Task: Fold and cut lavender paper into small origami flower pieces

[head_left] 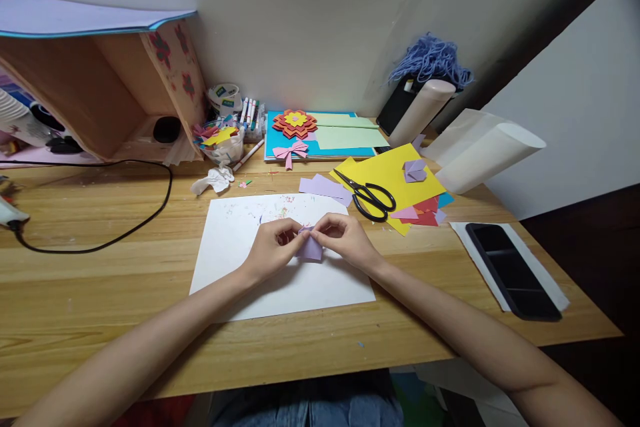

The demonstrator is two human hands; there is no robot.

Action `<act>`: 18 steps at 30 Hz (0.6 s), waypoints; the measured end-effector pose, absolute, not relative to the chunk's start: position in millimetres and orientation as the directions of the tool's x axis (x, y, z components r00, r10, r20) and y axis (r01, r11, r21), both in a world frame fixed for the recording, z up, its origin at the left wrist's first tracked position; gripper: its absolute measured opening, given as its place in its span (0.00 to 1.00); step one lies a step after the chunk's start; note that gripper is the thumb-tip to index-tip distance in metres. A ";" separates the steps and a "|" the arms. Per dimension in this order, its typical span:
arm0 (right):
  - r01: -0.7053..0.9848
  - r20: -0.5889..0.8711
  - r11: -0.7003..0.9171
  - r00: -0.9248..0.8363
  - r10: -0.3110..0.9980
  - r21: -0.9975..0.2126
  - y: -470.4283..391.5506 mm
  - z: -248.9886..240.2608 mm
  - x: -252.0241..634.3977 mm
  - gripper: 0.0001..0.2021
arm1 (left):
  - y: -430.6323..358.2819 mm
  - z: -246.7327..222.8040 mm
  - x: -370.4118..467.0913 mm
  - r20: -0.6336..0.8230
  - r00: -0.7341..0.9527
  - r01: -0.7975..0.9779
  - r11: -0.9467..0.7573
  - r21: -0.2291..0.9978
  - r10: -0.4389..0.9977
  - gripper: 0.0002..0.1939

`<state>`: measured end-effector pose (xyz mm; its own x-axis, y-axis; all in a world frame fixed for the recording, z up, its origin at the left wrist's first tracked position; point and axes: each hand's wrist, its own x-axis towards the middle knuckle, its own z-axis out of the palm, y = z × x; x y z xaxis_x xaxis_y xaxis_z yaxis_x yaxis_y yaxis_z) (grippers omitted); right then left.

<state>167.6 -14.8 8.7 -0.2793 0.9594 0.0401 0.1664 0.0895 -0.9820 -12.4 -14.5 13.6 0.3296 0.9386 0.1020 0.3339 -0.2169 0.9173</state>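
A small piece of purple paper (311, 251) is held between both my hands above a white sheet of paper (240, 280). My left hand (276, 245) pinches its upper left part between thumb and fingers. From the other side my right hand (346, 239) pinches the top edge, its thumb close to the left thumb. The fingertips hide the upper part of the purple paper, so I cannot tell how it is folded there. Several tiny coloured scraps and specks lie on the far part of the white sheet.
Black-handled scissors (373, 197) and a folded purple paper piece (415, 171) lie on yellow paper (395, 173). At the right is a phone (513, 270). Behind stand a paper flower (295, 123), a scrap-filled cup (227, 147) and a cardboard box (175, 80). A black cable (100, 248) curves at left.
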 end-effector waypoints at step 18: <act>0.223 0.065 0.113 -0.212 0.975 -0.968 -12.0 12.6 171.0 0.07 | -15.2 13.5 -13.9 0.135 0.235 0.307 -0.205 0.929 0.963 0.13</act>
